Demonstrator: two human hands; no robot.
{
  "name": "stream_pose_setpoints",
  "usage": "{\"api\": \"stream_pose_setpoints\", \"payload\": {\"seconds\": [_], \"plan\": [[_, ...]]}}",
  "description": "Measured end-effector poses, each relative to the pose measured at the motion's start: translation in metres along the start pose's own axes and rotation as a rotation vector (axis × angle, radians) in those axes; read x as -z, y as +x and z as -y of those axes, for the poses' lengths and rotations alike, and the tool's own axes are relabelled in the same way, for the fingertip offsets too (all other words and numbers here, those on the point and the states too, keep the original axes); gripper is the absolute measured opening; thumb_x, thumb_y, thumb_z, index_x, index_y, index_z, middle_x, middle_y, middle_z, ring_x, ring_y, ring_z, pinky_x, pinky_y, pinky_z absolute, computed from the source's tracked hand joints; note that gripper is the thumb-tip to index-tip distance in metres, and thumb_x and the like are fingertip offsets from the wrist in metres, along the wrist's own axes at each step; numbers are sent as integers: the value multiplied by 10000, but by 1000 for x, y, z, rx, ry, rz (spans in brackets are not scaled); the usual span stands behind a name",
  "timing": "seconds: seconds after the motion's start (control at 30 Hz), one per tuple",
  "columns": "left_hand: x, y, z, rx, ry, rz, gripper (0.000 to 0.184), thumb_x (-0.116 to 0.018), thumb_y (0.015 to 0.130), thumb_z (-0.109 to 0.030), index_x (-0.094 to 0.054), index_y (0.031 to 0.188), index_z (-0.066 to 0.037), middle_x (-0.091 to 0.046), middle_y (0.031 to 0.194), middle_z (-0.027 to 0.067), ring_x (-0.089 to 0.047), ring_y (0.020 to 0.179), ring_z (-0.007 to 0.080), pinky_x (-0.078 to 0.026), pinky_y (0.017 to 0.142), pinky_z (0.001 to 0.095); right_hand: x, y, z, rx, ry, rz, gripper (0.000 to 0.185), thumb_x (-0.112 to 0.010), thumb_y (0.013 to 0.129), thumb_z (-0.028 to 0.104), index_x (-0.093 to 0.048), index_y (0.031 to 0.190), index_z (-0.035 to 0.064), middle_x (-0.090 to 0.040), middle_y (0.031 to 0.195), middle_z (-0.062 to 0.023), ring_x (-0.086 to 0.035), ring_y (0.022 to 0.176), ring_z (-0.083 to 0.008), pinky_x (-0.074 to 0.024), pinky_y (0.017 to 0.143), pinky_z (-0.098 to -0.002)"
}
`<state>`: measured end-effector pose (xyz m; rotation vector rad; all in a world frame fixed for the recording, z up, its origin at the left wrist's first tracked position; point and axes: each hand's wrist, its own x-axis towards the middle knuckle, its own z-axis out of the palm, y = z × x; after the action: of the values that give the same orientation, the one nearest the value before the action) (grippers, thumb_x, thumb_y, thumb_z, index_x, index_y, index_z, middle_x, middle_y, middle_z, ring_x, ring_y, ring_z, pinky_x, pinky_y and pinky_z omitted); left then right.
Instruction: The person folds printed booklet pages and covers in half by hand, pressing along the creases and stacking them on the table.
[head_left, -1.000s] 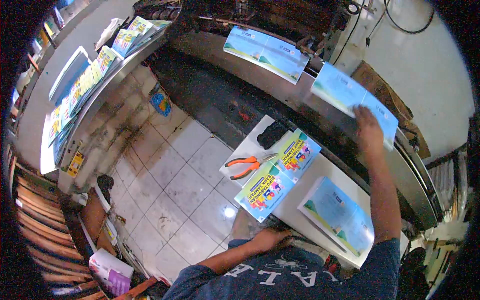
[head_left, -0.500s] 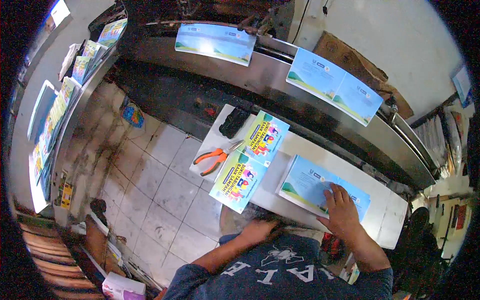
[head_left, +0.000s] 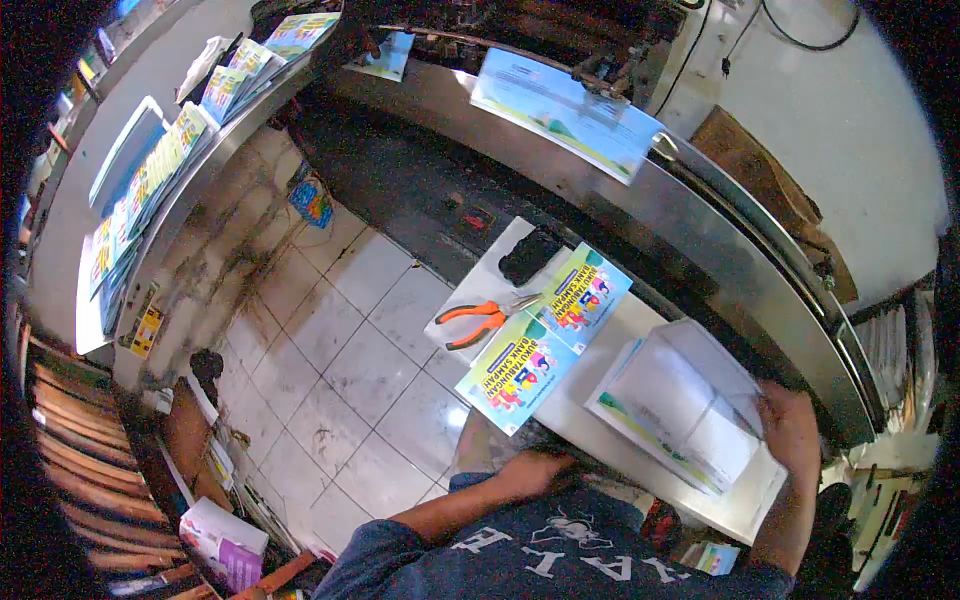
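Note:
My right hand (head_left: pixel 792 425) pinches the right edge of a pale printed sheet (head_left: pixel 695 375), which is raised and smeared by motion. Beneath it lies a stack of blue-green printed sheets (head_left: pixel 625 418) on the white bench (head_left: pixel 590 375). My left hand (head_left: pixel 545 472) rests low by the bench's near edge, its fingers hidden in shadow. Left of the stack lie two joined covers (head_left: pixel 515 375) reading "Buku Tabungan Bank Sampah". Orange-handled pliers (head_left: pixel 475 322) touch their upper left side, next to a black lump-like object (head_left: pixel 530 257).
A curved metal rail (head_left: pixel 720 235) runs behind the bench, with a blue printed sheet (head_left: pixel 565 110) on it. At left, a shelf holds several printed booklets (head_left: pixel 145 185). A white-and-purple box (head_left: pixel 225 540) stands at lower left above the tiled floor (head_left: pixel 340 340).
My right hand has moved from lying flat on the stack to its right side, lifting a sheet. The view has shifted, so the bench and rail appear displaced. My left hand stays low.

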<state>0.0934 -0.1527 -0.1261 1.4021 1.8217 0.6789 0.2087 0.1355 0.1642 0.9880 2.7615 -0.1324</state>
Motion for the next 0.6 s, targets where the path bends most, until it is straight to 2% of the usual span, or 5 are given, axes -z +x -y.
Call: {"api": "stream_pose_setpoints", "payload": {"seconds": [0.2, 0.27, 0.4, 0.47, 0.6], "plan": [[-7, -1, 7, -91, -58, -151, 350, -539, 902, -392, -587, 1109, -114, -648, 931, 208, -645, 809, 402, -533, 719, 489, 69, 82, -63, -273, 8, -236, 342, -640, 864, 226, -630, 1135, 18, -634, 1135, -193, -601, 1074, -289, -458, 912, -380], [-7, -2, 8, -114, -78, -163, 344, -537, 905, -393, -588, 1104, -117, -646, 942, 211, -643, 815, 403, -533, 721, 488, 104, 134, -123, 57, 103, -529, 325, -554, 913, 169, -605, 1176, -14, -657, 1119, -177, -620, 1053, -261, -461, 925, -345], [-3, -2, 5, -103, -70, -185, 305, -562, 903, -368, -601, 1090, -131, -649, 959, 194, -643, 836, 393, -532, 734, 489, 135, 193, -35, 275, 143, -1117, 406, -486, 868, 26, -566, 1266, 56, -629, 1177, -146, -594, 1116, -264, -432, 985, -328], [-4, 0, 8, -108, -69, -183, 297, -573, 900, -361, -607, 1090, -135, -653, 976, 185, -643, 842, 391, -533, 740, 489, 108, 219, 0, 321, -353, -1295, 486, -509, 812, 16, -583, 1264, 177, -609, 1162, -128, -582, 1053, -308, -464, 939, -392], [-21, 3, 21, -133, -106, -267, 312, -591, 889, -346, -608, 1128, -147, -654, 1049, 167, -647, 865, 381, -538, 756, 468, 26, 239, 59, 310, -414, -927, 310, -482, 882, 137, -621, 1159, 118, -638, 1129, -119, -613, 978, -327, -506, 821, -446]]}}
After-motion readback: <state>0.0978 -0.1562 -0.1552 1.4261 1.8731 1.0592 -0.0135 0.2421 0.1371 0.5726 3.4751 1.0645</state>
